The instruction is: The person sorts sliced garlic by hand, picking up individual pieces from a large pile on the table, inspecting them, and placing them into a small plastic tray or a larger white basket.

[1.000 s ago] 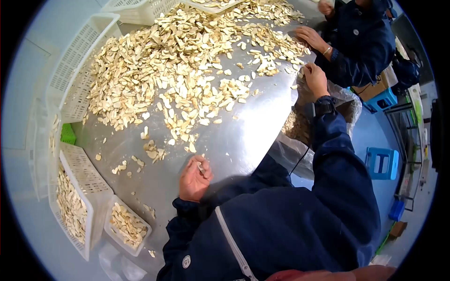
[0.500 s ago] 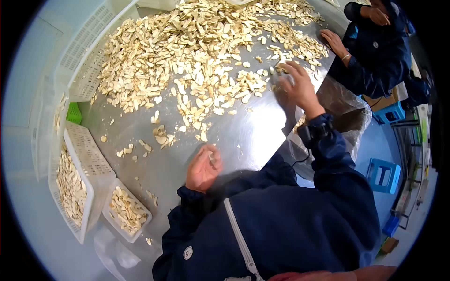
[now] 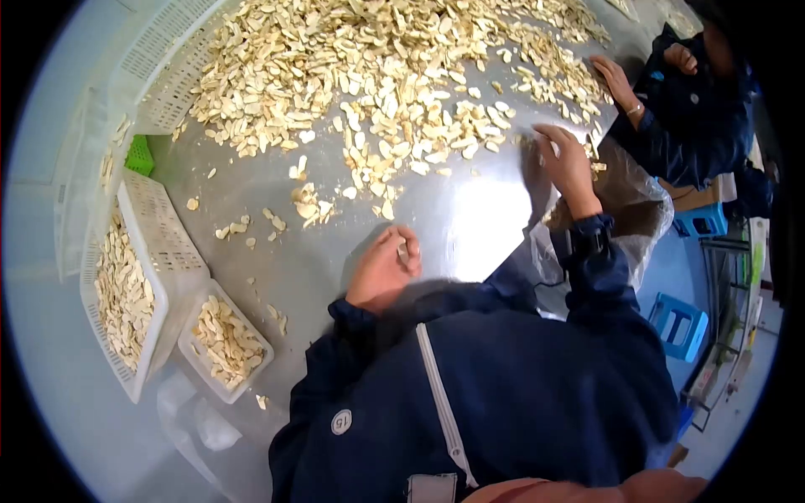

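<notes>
A large heap of pale dried slices (image 3: 352, 59) covers the far part of the metal table (image 3: 319, 260), with looser slices spread on its near side. My left hand (image 3: 381, 270) rests low over the table near my body, fingers curled around what looks like one pale slice (image 3: 403, 251). Near the right table edge is my right hand (image 3: 570, 172), its fingers apart and bent toward the tabletop just below the scattered slices; I see nothing in it. A dark band circles my right wrist.
At left stand a white perforated basket (image 3: 163, 230) and a small white tub (image 3: 260, 356), both holding slices. A green basket (image 3: 139, 156) sits behind. A plastic-lined container (image 3: 646, 197) is beyond the right edge. A co-worker's hand (image 3: 616, 82) touches the heap's right side.
The view has shifted, so the table contents appear higher and farther right. My right hand has drawn back slightly from the scattered slices. My left hand stays curled near my body.
</notes>
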The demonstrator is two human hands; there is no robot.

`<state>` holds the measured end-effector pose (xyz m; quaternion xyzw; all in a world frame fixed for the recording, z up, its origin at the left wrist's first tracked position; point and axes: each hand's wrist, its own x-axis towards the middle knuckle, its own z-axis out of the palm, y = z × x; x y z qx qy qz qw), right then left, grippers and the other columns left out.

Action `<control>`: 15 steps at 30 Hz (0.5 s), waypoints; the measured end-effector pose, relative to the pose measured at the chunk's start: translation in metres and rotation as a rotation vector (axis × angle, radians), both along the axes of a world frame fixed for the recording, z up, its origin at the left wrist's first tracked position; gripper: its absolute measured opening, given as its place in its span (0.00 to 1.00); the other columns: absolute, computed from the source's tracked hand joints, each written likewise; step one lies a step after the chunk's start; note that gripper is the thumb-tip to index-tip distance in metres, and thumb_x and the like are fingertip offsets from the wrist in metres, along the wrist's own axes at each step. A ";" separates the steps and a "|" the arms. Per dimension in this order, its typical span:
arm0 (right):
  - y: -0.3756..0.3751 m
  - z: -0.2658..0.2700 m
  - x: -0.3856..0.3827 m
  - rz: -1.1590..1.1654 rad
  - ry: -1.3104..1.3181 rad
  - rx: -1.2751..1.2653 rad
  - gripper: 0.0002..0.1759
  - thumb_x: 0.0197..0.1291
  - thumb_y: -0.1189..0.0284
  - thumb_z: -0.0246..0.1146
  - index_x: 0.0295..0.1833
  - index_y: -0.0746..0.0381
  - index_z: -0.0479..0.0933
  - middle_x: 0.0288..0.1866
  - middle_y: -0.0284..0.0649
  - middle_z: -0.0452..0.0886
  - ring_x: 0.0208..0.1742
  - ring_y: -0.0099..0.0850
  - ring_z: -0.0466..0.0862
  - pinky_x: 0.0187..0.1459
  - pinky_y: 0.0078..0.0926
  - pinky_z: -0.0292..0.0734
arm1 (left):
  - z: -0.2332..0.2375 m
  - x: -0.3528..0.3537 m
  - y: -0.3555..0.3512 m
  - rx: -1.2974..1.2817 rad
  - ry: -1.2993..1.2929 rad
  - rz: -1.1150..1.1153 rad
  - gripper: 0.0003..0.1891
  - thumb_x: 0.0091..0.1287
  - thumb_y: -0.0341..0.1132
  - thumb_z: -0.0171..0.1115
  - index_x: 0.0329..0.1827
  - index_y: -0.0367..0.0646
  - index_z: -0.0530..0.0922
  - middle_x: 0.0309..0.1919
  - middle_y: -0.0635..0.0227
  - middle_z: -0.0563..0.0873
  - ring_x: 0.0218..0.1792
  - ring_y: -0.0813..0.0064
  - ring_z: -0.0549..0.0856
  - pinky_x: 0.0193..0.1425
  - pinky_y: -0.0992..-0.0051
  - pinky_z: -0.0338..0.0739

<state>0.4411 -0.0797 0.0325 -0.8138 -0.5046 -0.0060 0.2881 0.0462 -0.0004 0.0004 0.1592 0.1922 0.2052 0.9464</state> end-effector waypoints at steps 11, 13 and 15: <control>0.066 0.004 -0.068 0.302 -0.021 0.011 0.09 0.67 0.68 0.68 0.50 0.58 0.86 0.46 0.43 0.86 0.50 0.49 0.85 0.53 0.44 0.82 | -0.002 -0.001 -0.001 0.030 -0.014 0.048 0.13 0.87 0.39 0.49 0.62 0.41 0.75 0.46 0.65 0.81 0.41 0.74 0.79 0.49 0.71 0.74; 0.049 0.003 -0.068 0.383 -0.043 0.020 0.07 0.66 0.71 0.69 0.47 0.57 0.87 0.45 0.41 0.87 0.51 0.47 0.86 0.53 0.42 0.83 | -0.004 0.000 -0.001 0.024 -0.021 0.032 0.13 0.87 0.40 0.49 0.62 0.41 0.75 0.47 0.65 0.81 0.41 0.74 0.79 0.49 0.71 0.74; 0.033 0.008 -0.066 0.418 -0.016 0.036 0.08 0.66 0.73 0.68 0.49 0.56 0.88 0.48 0.41 0.88 0.52 0.47 0.86 0.54 0.41 0.83 | -0.005 0.001 0.001 0.029 -0.034 0.008 0.13 0.87 0.40 0.49 0.62 0.41 0.75 0.47 0.65 0.81 0.41 0.74 0.79 0.49 0.71 0.75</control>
